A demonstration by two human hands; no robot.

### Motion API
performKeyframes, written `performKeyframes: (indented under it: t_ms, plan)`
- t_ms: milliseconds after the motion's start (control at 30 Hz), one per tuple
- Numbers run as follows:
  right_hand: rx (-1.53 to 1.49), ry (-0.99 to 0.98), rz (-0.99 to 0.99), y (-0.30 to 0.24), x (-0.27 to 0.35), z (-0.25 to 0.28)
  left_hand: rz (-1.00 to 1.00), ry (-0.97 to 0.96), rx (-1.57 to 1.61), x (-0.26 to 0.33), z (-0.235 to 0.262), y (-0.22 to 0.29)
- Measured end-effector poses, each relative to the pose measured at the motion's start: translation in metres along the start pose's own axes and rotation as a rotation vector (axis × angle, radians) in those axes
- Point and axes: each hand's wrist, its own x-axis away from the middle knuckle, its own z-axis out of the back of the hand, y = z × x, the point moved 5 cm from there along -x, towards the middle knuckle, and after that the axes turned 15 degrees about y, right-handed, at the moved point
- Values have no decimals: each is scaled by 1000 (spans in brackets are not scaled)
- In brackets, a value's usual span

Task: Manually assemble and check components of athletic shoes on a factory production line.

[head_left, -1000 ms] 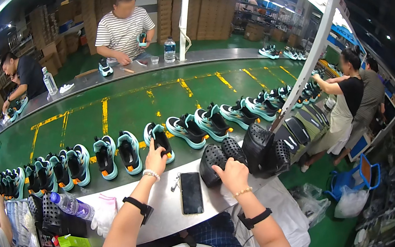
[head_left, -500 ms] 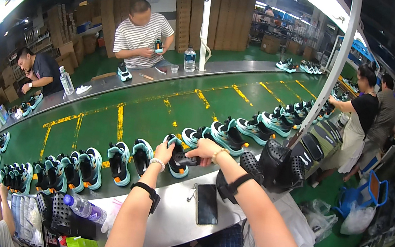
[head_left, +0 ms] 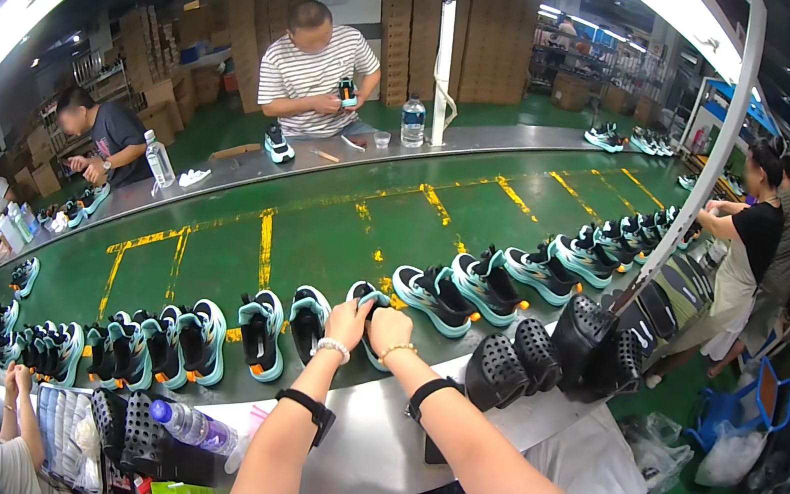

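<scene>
Gripping one shoe [head_left: 368, 306], left hand [head_left: 348, 321] and right hand [head_left: 390, 329] both close on it at the belt's [head_left: 337, 229] near edge, neighbours just beside. Belt beyond lies open. Steel desk [head_left: 377, 447] rim below. Earlier, the right hand was further right.

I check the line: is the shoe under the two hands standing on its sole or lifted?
Cannot tell for sure. Both hands, left and right, cover the shoe; it seems to stand on the green belt in the row.

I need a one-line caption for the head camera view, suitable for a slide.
Both hands, left hand and right hand, grip a teal-and-black sneaker on a green conveyor belt lined with matching shoes.
</scene>
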Motion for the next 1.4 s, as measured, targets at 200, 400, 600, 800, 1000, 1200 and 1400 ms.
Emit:
performKeyframes:
  t_ms: [200,400,600,800,1000,1200,1400]
  plan:
    - [50,14,10,30,-13,-23,-8,52,-1,14,-25,11]
    - [-98,-40,28,26,10,25,53,23,-12,0,-22,-8]
    - [-264,-194,187,30,59,50,46,-190,141,-8,-16,14]
    - [-236,-216,220,33,57,27,-49,-226,-93,-2,-30,19]
    - [-163,-118,196,32,74,19,-65,-66,-287,11,-36,22]
    - [-218,-155,235,34,64,24,27,-49,-252,5,-45,6]
    - [-291,-207,197,38,73,37,74,-258,24,4,-44,1]
